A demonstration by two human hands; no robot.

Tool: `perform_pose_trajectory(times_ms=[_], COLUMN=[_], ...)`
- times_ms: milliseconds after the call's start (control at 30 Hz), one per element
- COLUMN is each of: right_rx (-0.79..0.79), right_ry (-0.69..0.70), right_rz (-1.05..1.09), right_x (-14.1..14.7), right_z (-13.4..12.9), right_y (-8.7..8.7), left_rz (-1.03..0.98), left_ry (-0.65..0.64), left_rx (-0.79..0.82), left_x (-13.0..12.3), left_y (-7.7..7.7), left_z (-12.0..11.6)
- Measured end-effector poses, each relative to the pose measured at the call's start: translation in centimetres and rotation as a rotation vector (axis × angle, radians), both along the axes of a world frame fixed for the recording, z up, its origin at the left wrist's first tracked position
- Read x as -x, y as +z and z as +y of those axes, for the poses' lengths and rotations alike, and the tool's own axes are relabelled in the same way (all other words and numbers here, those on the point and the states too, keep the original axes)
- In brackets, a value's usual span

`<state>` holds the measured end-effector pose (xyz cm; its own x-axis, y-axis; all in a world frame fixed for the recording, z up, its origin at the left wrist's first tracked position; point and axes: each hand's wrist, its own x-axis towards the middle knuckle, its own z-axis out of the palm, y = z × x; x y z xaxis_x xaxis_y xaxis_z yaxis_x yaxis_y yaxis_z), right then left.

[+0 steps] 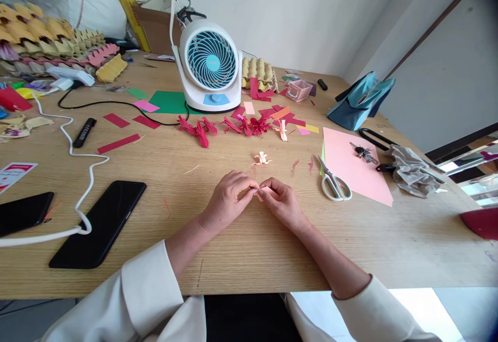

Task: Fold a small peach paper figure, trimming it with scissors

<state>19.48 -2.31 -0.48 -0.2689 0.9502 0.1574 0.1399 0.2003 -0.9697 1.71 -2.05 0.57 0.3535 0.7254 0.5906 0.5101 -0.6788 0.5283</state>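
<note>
Between my two hands is a small piece of pink paper (271, 193), mostly covered by the fingers. My left hand (229, 196) pinches its left end between thumb and forefinger. On the other side my right hand (283, 202) grips it, thumb on top. Just beyond the fingertips lies a pale pink cut-paper piece (262, 159) with thin strips. Farther back runs a row of crumpled red paper pieces (200, 133), with one more pale pink piece (282, 130) at its right end. White-handled scissors (335, 186) rest to the right of my right hand.
A white fan (212, 67) stands at the back, near scattered red paper strips (119, 144). Two black phones (99, 225) and a white cable (92, 176) lie at left. At right are a pink sheet (342, 163), keys (364, 152) and a blue bag (358, 103).
</note>
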Motion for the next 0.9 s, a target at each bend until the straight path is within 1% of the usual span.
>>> perform_pose_trajectory(times_ms=[233, 467, 700, 900], right_rx=[-0.001, -0.002, 0.01, -0.027], right_ry=[0.016, -0.005, -0.007, 0.02], right_rz=[0.01, -0.041, -0.045, -0.08], right_x=[-0.2, -0.3, -0.5, -0.7], right_z=[0.0, 0.1, 0.2, 0.2], right_y=[0.0, 0.3, -0.3, -0.3], left_rz=[0.094, 0.19, 0.288, 0.365], left_ry=[0.017, 0.047, 0.019, 0.014], left_rx=[-0.077, -0.122, -0.135, -0.164], left_x=[0.3, 0.6, 1.0, 1.2], left_y=[0.4, 0.6, 1.0, 1.5], left_z=[0.0, 0.0, 0.3, 0.3])
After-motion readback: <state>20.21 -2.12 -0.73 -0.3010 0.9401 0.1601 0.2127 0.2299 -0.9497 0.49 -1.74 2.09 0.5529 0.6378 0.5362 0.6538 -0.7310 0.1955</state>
